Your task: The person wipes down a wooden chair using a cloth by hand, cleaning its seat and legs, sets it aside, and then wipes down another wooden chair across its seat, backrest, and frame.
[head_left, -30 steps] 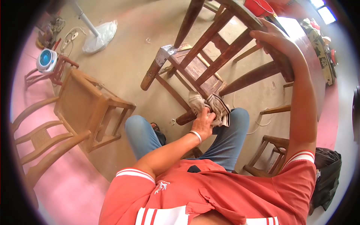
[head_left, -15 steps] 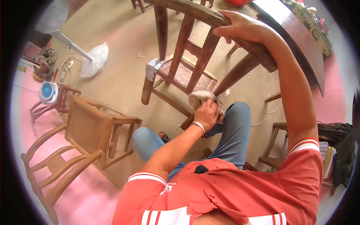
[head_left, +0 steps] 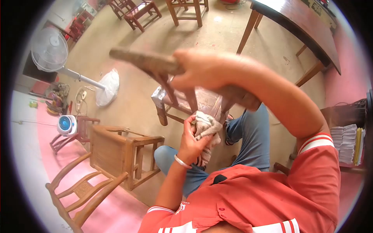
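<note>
A dark wooden chair [head_left: 204, 97] stands between my legs, its seat facing up and its back toward me. My right hand [head_left: 200, 72] is closed over the top rail [head_left: 143, 60] of its back; both are smeared by motion. Below the rail, my left hand [head_left: 194, 143], with a pale bracelet at the wrist, grips a bunched, dirty-white striped rag [head_left: 208, 128]. The rag is at the back edge of the seat; whether it touches the wood I cannot tell. A silvery patch [head_left: 158, 94] covers one corner of the seat.
A lighter wooden chair [head_left: 108, 149] lies tipped at my left. Beyond it are a small blue-and-white fan [head_left: 67, 125] on a stool and a standing fan [head_left: 50, 48] with a plastic-wrapped base. A table [head_left: 299, 29] stands ahead right, paper stacks [head_left: 344, 143] at far right.
The chair's top rail has come lower and nearer with my right hand on it. My left hand has turned over, lifting the rag off the back post. My view has shifted.
</note>
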The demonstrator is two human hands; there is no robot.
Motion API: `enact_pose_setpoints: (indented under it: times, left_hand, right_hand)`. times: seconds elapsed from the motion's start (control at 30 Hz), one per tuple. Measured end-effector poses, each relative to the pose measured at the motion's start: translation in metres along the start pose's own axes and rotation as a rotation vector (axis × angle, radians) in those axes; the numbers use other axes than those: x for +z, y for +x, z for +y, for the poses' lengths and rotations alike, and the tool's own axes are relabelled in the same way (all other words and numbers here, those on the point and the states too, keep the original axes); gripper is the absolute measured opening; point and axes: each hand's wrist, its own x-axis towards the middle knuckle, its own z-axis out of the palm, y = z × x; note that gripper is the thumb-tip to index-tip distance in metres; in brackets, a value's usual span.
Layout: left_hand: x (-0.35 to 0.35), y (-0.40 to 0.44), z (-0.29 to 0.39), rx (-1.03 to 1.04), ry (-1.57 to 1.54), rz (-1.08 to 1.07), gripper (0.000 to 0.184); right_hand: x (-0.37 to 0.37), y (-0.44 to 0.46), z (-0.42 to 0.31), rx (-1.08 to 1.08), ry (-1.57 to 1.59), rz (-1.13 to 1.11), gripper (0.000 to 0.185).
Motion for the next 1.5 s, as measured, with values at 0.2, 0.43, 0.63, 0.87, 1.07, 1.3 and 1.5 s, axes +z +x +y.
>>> enact_pose_setpoints:
  times: [0.2, 0.43, 0.63, 0.87, 1.07, 1.3, 1.5]
  left_hand:
    - [-0.02, -0.08, 0.054, -0.067, -0.135, -0.119, 0.099]
    - [-0.057, -0.184, 0.08, -0.305, -0.205, -0.02, 0.09]
    - [-0.057, -0.257, 0.123, 0.021, -0.06, 0.44, 0.058]
    - [-0.033, -0.207, 0.135, 0.556, -0.32, 0.847, 0.046]
    - [0.003, -0.141, 0.108, 0.472, 0.868, 0.238, 0.062]
    - [-0.049, -0.147, 0.054, 0.261, 1.176, 1.041, 0.087]
    - [-0.044, -0.133, 0.047, 0.171, -0.038, 0.96, 0.093]
  right_hand:
    - [0.098, -0.019, -0.047, -0.187, 0.008, 0.094, 0.046]
    - [0.187, -0.039, -0.095, -0.303, 0.091, 0.006, 0.051]
    - [0.22, -0.053, -0.117, -0.356, 0.094, -0.143, 0.051]
    - [0.197, -0.092, -0.064, -0.28, 1.261, -0.356, 0.076]
    - [0.183, -0.086, -0.001, 0.001, 1.53, -0.121, 0.048]
    - [0.265, -0.014, 0.167, -0.178, 0.757, 0.096, 0.044]
    - [0.244, 0.137, 0.116, 0.007, 0.094, 0.005, 0.056]
